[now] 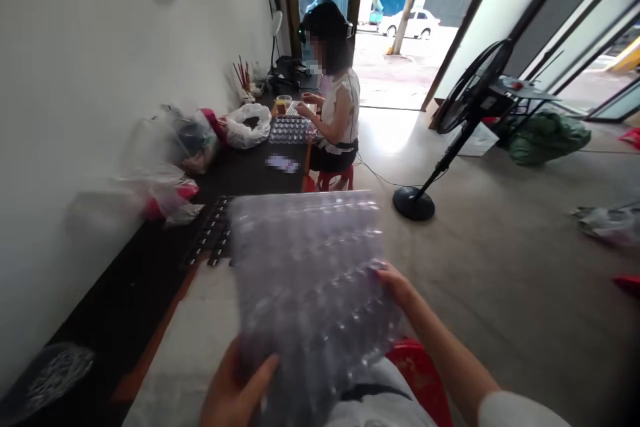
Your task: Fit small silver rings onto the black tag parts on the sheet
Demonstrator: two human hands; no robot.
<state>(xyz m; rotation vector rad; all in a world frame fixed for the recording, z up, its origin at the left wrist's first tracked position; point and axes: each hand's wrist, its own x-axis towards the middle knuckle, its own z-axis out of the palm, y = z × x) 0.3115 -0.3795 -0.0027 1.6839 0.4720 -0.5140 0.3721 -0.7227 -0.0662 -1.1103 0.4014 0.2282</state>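
Observation:
A clear plastic tray (310, 280) with rows of moulded pockets is held up, tilted, over the table's near edge and slightly blurred. My left hand (240, 383) grips its lower left edge, the thumb lying over the front. My right hand (395, 285) pinches the tray's right edge, its fingertips partly hidden. Behind the tray's left side, black strips with small light pieces (213, 230) lie in rows on the dark table (125, 283). A pale sheet (193, 340) covers the table's near part.
A clear bag of small parts (57, 373) sits at the near left. Plastic bags (175, 147) line the wall. Further along, a seated person (340, 100) works beside another clear tray (289, 129). A black standing fan (465, 107) is on the right. A red stool (420, 373) is below.

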